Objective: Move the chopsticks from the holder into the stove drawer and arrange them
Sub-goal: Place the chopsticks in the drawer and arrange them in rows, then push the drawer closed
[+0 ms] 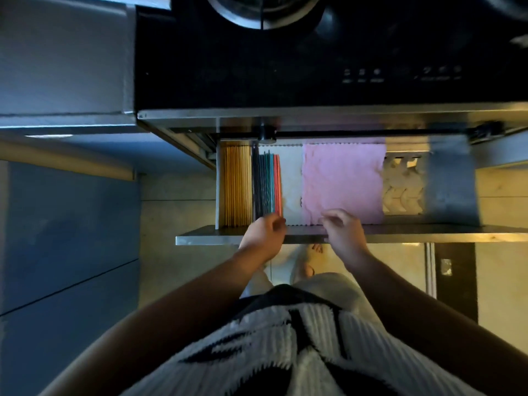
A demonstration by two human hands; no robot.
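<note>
The stove drawer [314, 234] stands pulled out below the black stove. At its left end lies a row of wooden chopsticks [237, 184], side by side. Right of them lie dark, teal and red chopsticks [267, 184], also parallel. My left hand [264, 234] is at the near ends of the coloured chopsticks, fingers curled at their tips; what it holds I cannot make out. My right hand [344, 231] hovers over the drawer's front edge by a pink cloth [343, 181], fingers loosely bent, holding nothing that I can see.
A pale liner [291, 178] lies under the cloth. Several white spoons [403, 187] fill the compartment to the right. The black stove top [257, 67] with a burner is above. Grey cabinet fronts [68, 230] stand on the left. My feet are on the floor below.
</note>
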